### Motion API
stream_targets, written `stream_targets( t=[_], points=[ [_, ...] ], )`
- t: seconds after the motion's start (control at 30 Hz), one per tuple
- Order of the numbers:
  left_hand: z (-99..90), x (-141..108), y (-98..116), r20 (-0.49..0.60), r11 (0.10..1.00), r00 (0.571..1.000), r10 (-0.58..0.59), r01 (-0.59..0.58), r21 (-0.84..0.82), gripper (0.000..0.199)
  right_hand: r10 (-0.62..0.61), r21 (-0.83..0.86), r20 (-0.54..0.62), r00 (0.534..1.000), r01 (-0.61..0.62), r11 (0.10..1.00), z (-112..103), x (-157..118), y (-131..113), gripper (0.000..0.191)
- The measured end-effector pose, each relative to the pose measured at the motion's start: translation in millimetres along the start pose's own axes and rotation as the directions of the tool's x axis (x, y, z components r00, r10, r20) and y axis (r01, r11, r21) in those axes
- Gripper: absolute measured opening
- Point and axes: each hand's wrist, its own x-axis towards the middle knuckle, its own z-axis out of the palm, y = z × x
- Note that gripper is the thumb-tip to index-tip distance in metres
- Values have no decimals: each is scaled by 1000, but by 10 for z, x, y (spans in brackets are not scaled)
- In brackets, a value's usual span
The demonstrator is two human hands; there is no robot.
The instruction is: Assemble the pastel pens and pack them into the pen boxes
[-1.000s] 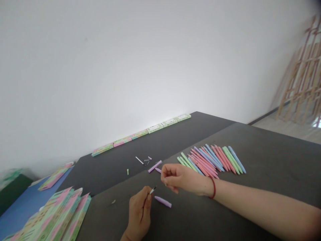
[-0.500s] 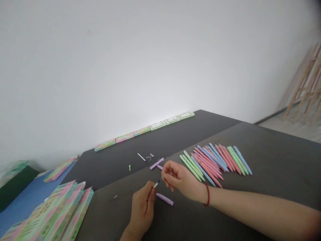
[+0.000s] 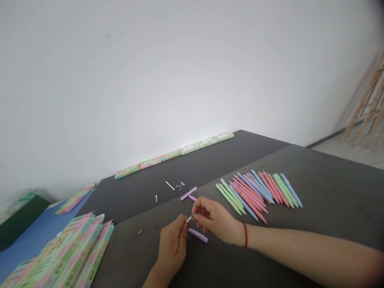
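Note:
Pinched in my left hand (image 3: pixel 173 244) is a thin white pen refill (image 3: pixel 189 219), its end poking out between thumb and forefinger. My right hand (image 3: pixel 211 218), with a red cord at the wrist, pinches the refill's other end; any small part there is too tiny to make out. A purple pen barrel piece (image 3: pixel 198 235) lies just below the hands. Beyond them are another purple barrel (image 3: pixel 189 193) and a purple tip partly behind my right fingers. Farther back lie a second refill (image 3: pixel 171 186), small loose parts and a green clip piece (image 3: pixel 156 198).
Several pink, green, blue and purple pens (image 3: pixel 255 192) lie in a row at the right on the dark table (image 3: pixel 336 192). Flat boxes (image 3: pixel 189 149) line the wall side. Stacked packs (image 3: pixel 69 252) and a dark green box (image 3: pixel 22 220) are at the left.
My right hand has moved slightly down and left, closer to my left hand, and less of the refill shows between them. The view has shifted a little.

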Motion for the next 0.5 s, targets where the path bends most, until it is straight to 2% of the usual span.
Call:
stream_targets(
  t=[0.1, 0.17, 0.23, 0.3, 0.4, 0.5],
  points=[
    [-6, 4, -21, -14, 998, 999, -41, 41, -46, 28, 14, 6, 11, 1000, -14, 1000, -31, 35, 8, 7],
    [-12, 18, -49, -66, 987, 993, -98, 89, -135, 28, 17, -25, 9, 1000, -17, 1000, -108, 82, 14, 10],
    [-16, 40, -82, -140, 956, 975, -172, 131, -263, 28, 18, -135, -1, 1000, -18, 991, -215, 130, 19, 12],
    [-15, 64, -107, -188, 921, 955, -229, 150, -358, 29, 30, -318, 5, 1000, -27, 948, -305, 155, 23, 11],
    [-8, 85, -115, -207, 905, 945, -253, 155, -395, 29, 82, -619, 67, 994, -23, 785, -300, 118, 35, 17],
    [-3, 87, -107, -206, 899, 944, -259, 158, -408, 30, 153, -831, 149, 977, 40, 554, -124, 39, 59, 31]
  ],
)
